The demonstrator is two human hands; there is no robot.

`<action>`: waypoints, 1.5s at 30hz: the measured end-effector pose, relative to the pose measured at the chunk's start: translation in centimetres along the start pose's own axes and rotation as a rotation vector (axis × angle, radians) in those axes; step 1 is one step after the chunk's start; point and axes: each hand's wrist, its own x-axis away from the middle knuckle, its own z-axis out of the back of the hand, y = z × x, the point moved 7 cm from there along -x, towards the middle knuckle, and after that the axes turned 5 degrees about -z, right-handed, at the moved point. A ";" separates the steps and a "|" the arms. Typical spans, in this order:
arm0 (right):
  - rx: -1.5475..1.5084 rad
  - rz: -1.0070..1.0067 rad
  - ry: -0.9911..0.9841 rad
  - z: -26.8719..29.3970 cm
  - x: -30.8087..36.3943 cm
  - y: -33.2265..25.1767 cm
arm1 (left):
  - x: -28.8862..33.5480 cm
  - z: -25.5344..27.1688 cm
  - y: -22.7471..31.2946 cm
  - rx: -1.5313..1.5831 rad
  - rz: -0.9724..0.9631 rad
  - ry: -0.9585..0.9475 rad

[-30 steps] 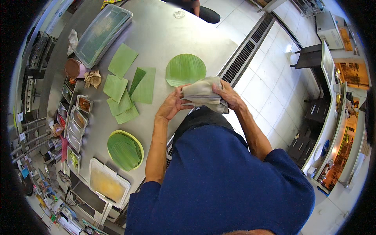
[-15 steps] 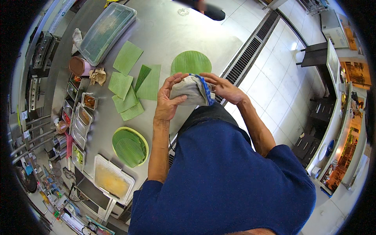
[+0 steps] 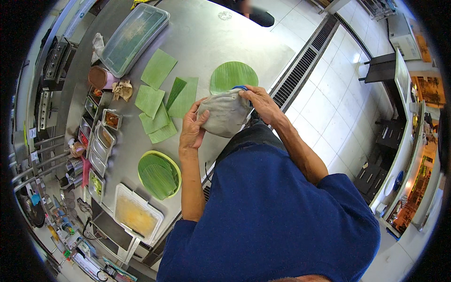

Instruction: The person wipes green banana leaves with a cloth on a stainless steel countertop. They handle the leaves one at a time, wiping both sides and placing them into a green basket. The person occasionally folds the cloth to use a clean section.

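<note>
In front of my body I hold a folded grey cloth (image 3: 224, 115) with a blue edge showing at its upper right. My left hand (image 3: 191, 127) grips its left side, thumb on top and fingers underneath. At the upper right corner, my right hand (image 3: 261, 102) pinches the cloth near the blue edge. Just beyond it, a round piece of green leaf (image 3: 234, 75) lies on the steel table (image 3: 197, 42). Several cut leaf pieces (image 3: 159, 68) lie to the left, some overlapping. Nearer me, a yellow-green rimmed bowl (image 3: 177, 176) holds a stack of round-cut leaves (image 3: 157, 175).
A lidded clear tub (image 3: 134, 40) stands at the far left. Below it are a brown-lidded container (image 3: 97, 77), crumpled brown paper (image 3: 123, 90) and metal food trays (image 3: 99, 145). A white tray (image 3: 123, 188) with yellowish contents sits near left. Part of another person (image 3: 258, 16) shows beyond the table.
The grey cloth has been turned and opened wider, so its grey face shows and less blue edge is visible. My left hand has moved slightly left and toward me; my right hand grips the corner.
</note>
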 end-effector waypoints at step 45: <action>-0.293 -0.045 -0.235 -6.3 2.5 2.0 | 2.9 -0.4 -1.9 -0.419 -0.167 -0.026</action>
